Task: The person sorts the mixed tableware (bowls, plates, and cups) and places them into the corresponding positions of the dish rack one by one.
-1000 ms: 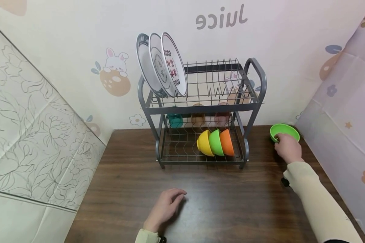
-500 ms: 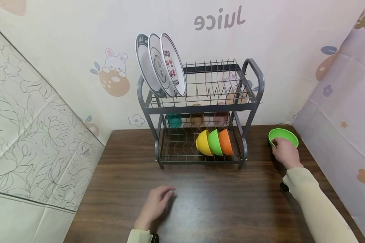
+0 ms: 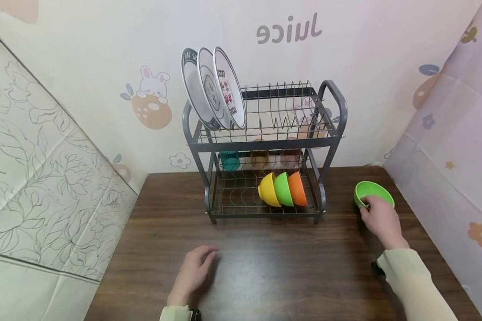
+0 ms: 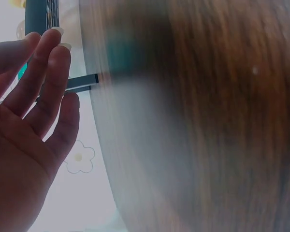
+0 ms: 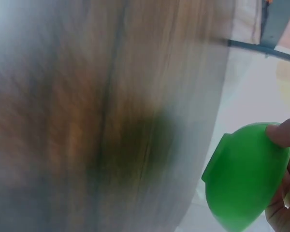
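A green bowl (image 3: pixel 375 191) is at the right of the table, mouth up. My right hand (image 3: pixel 380 219) pinches its near rim; in the right wrist view the thumb lies against the outside of the bowl (image 5: pixel 249 174) and the fingers curl behind the rim. My left hand (image 3: pixel 194 267) is low over the table at the front left, holding nothing. In the left wrist view its fingers (image 4: pixel 58 87) are loosely bent and apart from each other. Between the hands and farther back stands a dark two-tier dish rack (image 3: pixel 265 145).
Three plates (image 3: pixel 230 89) lean at the left of the rack's top tier. Yellow (image 3: pixel 268 191), green (image 3: pixel 283 189) and orange (image 3: pixel 297 189) bowls sit nested on their sides below, before three cups (image 3: pixel 230 161). The wooden table (image 3: pixel 273 263) meets walls at back and right.
The right hand has drawn the green bowl toward the front of the table. My left hand has shifted left. The rack and its dishes stay put.
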Available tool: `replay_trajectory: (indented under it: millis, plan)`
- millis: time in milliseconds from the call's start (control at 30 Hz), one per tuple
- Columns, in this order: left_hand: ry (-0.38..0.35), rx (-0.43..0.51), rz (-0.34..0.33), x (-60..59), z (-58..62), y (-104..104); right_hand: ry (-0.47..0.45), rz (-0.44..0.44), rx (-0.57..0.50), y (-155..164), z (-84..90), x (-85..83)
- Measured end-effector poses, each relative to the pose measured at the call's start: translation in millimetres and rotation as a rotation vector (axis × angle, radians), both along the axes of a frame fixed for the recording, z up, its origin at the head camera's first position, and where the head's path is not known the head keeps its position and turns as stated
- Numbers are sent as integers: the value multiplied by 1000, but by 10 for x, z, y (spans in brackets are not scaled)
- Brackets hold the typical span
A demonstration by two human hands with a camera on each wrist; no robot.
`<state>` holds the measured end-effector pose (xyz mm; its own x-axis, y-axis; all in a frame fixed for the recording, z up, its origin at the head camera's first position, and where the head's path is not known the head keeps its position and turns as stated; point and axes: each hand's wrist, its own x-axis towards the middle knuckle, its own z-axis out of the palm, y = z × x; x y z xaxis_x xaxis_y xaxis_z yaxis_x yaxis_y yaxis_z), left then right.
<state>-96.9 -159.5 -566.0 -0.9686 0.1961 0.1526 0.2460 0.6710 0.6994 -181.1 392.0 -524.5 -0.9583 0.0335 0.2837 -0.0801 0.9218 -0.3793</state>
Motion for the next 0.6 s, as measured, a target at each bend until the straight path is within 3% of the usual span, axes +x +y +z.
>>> replay_trajectory:
  millis: [367,600]
  plan:
    - [-43,-12,46,-24,22,-70,134,-54,-62,-348,42,587]
    - [-9,-20,-14,-33,-14,34,272,-69,-91,-635,151,849]
